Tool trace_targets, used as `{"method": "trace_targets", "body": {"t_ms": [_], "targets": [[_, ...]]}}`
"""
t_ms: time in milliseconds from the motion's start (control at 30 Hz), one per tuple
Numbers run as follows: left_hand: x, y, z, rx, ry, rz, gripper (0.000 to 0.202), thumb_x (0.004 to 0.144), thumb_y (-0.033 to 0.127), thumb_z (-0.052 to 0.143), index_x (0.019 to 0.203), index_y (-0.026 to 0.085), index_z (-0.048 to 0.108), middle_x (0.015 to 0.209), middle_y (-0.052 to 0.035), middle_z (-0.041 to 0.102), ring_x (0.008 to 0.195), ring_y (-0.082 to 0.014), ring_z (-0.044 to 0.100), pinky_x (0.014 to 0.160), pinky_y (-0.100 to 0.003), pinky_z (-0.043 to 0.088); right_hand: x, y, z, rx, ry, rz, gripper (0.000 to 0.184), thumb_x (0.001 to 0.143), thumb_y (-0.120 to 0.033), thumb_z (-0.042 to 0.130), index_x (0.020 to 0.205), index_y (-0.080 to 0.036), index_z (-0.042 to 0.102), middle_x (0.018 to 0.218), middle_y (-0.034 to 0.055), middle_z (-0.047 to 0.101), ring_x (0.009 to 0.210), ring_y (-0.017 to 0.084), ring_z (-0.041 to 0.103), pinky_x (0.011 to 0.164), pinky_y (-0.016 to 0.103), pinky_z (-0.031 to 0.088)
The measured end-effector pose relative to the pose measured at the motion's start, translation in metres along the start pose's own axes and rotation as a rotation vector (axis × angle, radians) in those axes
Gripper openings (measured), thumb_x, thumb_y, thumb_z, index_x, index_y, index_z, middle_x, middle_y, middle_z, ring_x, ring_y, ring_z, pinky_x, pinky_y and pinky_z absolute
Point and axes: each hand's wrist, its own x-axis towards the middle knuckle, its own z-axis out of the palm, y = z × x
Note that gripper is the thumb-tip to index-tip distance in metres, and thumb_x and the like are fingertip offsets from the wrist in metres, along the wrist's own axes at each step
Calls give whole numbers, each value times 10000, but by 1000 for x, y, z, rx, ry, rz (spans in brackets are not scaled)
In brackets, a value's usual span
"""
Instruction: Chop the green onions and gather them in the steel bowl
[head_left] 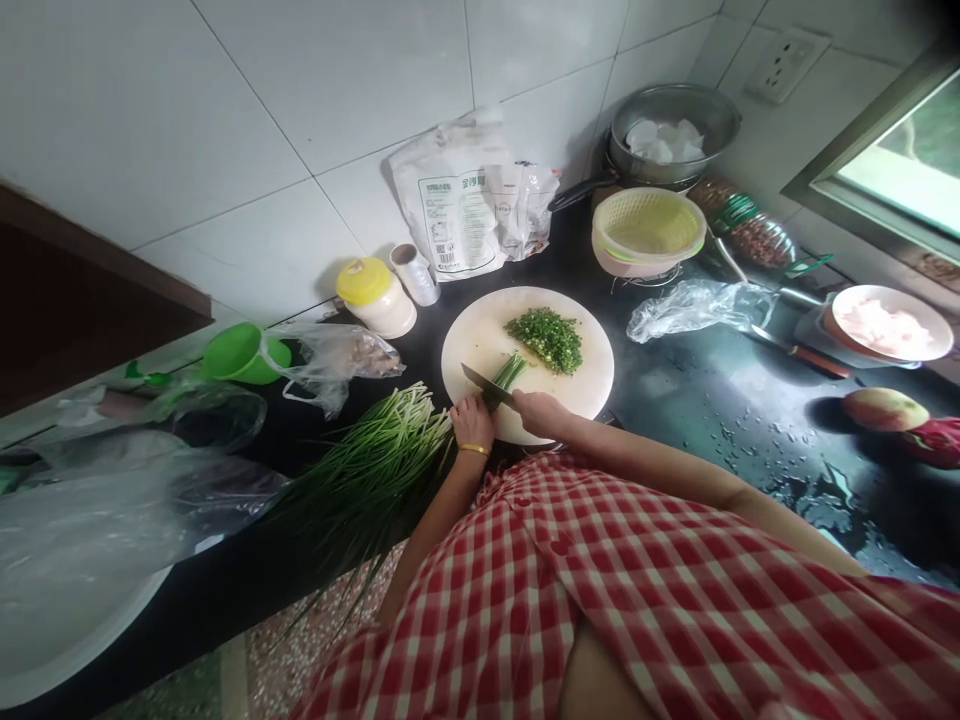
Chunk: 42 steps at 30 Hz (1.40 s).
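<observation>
On the round white cutting board (pixel 480 330), a bunch of green onions (pixel 512 371) lies under the blade of a kitchen knife (pixel 487 385). My right hand (pixel 541 414) is closed around the knife's handle. Beside the blade, my left hand (pixel 472 422) presses its fingers on the bunch at the board's left edge; a gold bracelet circles that wrist. A heap of chopped green onions (pixel 546 338) sits toward the back of the board. Left of my left hand, a large pile of whole green onions (pixel 375 450) spreads over the counter.
Behind the board stand a yellow-lidded jar (pixel 375 295), a plastic roll (pixel 416 275) and a white bag (pixel 450 200). To the right are a colander (pixel 649 225), a fruit knife (pixel 810 358), a bowl (pixel 892 325) and fruit. A green scoop (pixel 244 355) and plastic bags lie left.
</observation>
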Motion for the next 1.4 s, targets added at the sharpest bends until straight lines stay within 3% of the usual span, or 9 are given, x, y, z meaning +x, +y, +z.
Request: {"method": "trace_targets", "body": {"t_ms": [267, 533, 633, 767, 867, 1000, 1133, 1233, 1400], "targets": [[4, 3, 10, -86, 52, -4, 284, 878, 251, 425, 1091, 140, 577, 956, -141, 570, 927, -263, 498, 798, -421, 397, 10, -9, -1, 2, 31, -9, 324, 814, -83, 393, 1124, -105, 483, 1003, 154, 650, 933, 233, 617, 722, 299, 445], [1, -26, 7, -9, 66, 68, 244, 888, 258, 418, 948, 137, 623, 858, -125, 579, 874, -241, 537, 757, -365, 421, -1, 4, -9, 74, 82, 26, 286, 862, -155, 374, 1129, -132, 477, 972, 128, 665, 857, 225, 624, 664, 281, 414], [21, -41, 0, -35, 24, -3, 243, 885, 243, 416, 941, 125, 621, 897, -133, 599, 901, -237, 553, 777, -343, 421, -18, 22, -18, 145, 170, 73, 267, 918, -223, 313, 1110, -117, 465, 932, 132, 667, 806, 206, 619, 644, 267, 392], [77, -51, -12, -118, -65, -213, 291, 898, 252, 370, 965, 127, 624, 942, -134, 635, 920, -224, 588, 789, -305, 416, -43, 48, -23, 183, 238, 177, 241, 916, -212, 311, 1028, -106, 496, 867, 132, 668, 753, 193, 607, 626, 258, 362], [119, -40, -17, -143, -126, -246, 309, 895, 294, 379, 984, 139, 632, 1001, -138, 646, 945, -234, 597, 775, -298, 420, -56, 63, -19, 186, 259, 241, 235, 917, -227, 313, 996, -121, 508, 835, 121, 668, 719, 185, 602, 601, 254, 340], [142, -4, -14, -137, -173, -75, 296, 890, 318, 411, 1006, 159, 632, 1029, -123, 643, 972, -229, 585, 801, -295, 418, -64, 73, -12, 185, 265, 325, 237, 924, -245, 310, 994, -135, 509, 831, 110, 672, 707, 178, 604, 571, 249, 313], [122, 29, -8, -115, -189, 124, 317, 904, 349, 391, 1077, 192, 606, 1034, -108, 614, 981, -224, 559, 831, -306, 412, -69, 77, -11, 167, 253, 350, 242, 933, -263, 317, 993, -137, 514, 843, 109, 674, 725, 178, 613, 575, 248, 313], [100, 43, -7, -64, -166, 161, 374, 916, 377, 350, 1196, 196, 520, 1076, -121, 575, 1029, -251, 519, 850, -353, 408, -68, 78, -13, 167, 236, 349, 250, 939, -275, 311, 1006, -141, 511, 852, 105, 678, 746, 181, 620, 586, 247, 329], [93, 38, -17, -116, -171, 153, 459, 930, 333, 294, 1363, 183, 325, 1122, -117, 584, 1075, -245, 505, 903, -395, 370, -59, 69, -17, 136, 185, 304, 235, 928, -233, 317, 1057, -124, 481, 868, 127, 673, 787, 209, 635, 616, 262, 375]]}}
